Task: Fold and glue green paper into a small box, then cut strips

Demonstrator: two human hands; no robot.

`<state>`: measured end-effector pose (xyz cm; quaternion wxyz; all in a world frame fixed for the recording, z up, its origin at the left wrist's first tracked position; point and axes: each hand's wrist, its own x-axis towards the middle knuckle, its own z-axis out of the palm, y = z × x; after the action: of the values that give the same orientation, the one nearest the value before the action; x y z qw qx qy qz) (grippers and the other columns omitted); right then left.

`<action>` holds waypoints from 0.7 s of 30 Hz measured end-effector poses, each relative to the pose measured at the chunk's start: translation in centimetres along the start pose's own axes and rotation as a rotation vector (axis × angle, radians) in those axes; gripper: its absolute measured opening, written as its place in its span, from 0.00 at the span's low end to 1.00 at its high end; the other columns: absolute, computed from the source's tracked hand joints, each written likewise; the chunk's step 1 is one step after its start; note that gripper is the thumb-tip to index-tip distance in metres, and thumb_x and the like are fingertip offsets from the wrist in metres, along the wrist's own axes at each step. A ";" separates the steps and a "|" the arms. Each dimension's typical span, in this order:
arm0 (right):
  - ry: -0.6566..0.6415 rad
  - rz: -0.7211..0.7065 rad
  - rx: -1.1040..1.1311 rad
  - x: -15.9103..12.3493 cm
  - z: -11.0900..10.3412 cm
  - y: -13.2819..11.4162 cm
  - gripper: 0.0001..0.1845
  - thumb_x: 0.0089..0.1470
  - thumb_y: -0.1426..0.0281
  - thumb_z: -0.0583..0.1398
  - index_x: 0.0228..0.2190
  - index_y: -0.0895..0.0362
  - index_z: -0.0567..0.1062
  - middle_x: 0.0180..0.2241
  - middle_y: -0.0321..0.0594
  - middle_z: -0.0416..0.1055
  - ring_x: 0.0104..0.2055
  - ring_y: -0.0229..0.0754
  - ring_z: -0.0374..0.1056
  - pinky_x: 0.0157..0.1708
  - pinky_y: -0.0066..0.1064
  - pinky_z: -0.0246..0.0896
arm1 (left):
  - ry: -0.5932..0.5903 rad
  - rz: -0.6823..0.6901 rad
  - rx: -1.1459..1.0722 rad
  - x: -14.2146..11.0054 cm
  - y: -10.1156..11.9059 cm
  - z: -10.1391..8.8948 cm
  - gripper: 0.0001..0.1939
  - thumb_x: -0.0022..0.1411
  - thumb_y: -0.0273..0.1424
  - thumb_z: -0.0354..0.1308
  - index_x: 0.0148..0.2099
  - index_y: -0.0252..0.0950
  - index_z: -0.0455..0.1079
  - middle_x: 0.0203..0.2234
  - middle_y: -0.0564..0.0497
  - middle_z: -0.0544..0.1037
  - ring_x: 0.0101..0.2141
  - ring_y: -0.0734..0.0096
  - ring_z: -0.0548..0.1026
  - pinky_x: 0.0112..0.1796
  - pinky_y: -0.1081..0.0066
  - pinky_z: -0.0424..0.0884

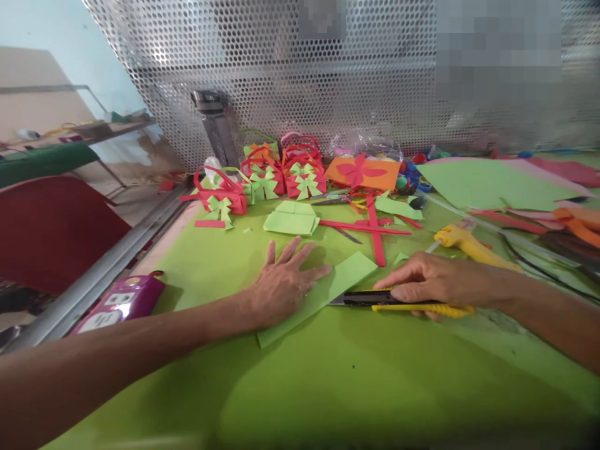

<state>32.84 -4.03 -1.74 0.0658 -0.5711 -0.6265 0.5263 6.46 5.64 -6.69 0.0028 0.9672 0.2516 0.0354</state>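
Head camera: your left hand (pixel 284 284) is lying open, clasping nothing, on the green paper strip (pixel 347 275); your right hand (pixel 427 280) is gripping the utility knife (pixel 368 297).

A lime-green tabletop (pixel 351 394), with a metal rail (pixel 65 303) along its left side, stands before a perforated metal panel (pixel 262 56). Farther left, a pale blue wall (pixel 47 25) rises behind a cluttered bench (pixel 124 130). Light glints off the panel.
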 end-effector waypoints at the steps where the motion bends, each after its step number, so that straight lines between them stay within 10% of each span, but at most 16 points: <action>1: -0.020 0.004 0.026 0.0 0.0 0.0 0.25 0.53 0.55 0.55 0.48 0.56 0.72 0.30 0.42 0.73 0.25 0.35 0.68 0.22 0.24 0.58 | 0.000 -0.001 0.003 0.0 0.0 0.0 0.26 0.63 0.25 0.46 0.60 0.55 0.54 0.63 0.49 0.48 0.61 0.45 0.43 0.53 0.35 0.39; 21: -0.061 0.014 0.032 0.5 0.7 -1.2 0.25 0.52 0.54 0.56 0.48 0.54 0.71 0.27 0.39 0.72 0.23 0.32 0.65 0.21 0.22 0.56 | -0.022 -0.012 -0.025 0.2 0.3 -0.3 0.25 0.64 0.26 0.47 0.60 0.53 0.56 0.63 0.47 0.50 0.61 0.43 0.43 0.52 0.34 0.40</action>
<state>31.49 -3.81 -1.41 0.0521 -0.5581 -0.6156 0.5540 6.81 5.47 -6.34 0.0181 0.9659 0.2566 0.0280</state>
